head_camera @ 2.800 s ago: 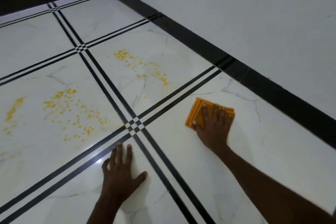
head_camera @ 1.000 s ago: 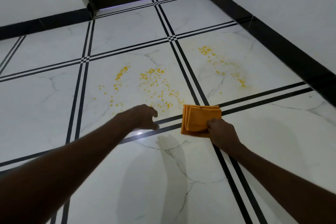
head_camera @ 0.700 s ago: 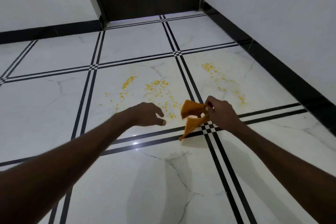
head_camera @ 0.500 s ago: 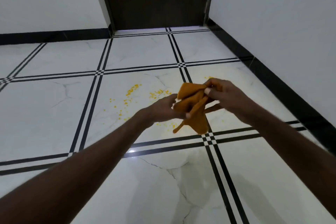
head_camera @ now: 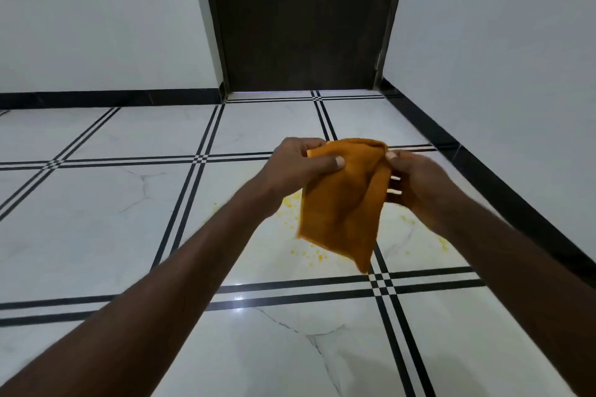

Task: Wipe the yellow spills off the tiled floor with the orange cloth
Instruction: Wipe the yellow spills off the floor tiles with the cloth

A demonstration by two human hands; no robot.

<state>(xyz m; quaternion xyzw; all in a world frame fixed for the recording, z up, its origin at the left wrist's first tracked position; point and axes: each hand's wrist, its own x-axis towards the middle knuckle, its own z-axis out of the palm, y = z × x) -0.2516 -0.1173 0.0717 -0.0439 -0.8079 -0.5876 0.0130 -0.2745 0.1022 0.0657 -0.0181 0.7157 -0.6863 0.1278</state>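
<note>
The orange cloth [head_camera: 343, 203] hangs in the air in front of me, partly unfolded, high above the floor. My left hand [head_camera: 298, 164] pinches its upper left corner between thumb and fingers. My right hand [head_camera: 416, 182] grips its upper right edge. Yellow spills [head_camera: 317, 255] speckle the white tile below the cloth. More yellow spots [head_camera: 443, 245] show on the tile to the right. The cloth and my arms hide most of both spill patches.
The tiled floor [head_camera: 129, 219] is white marble with black double lines. A dark door [head_camera: 303, 16] stands straight ahead. White walls with a black skirting [head_camera: 483, 171] run close along the right and across the back left.
The cloth came up off the floor in my right hand. My left hand took hold of it too, and both hands spread it open. The view tilted up toward the door.
</note>
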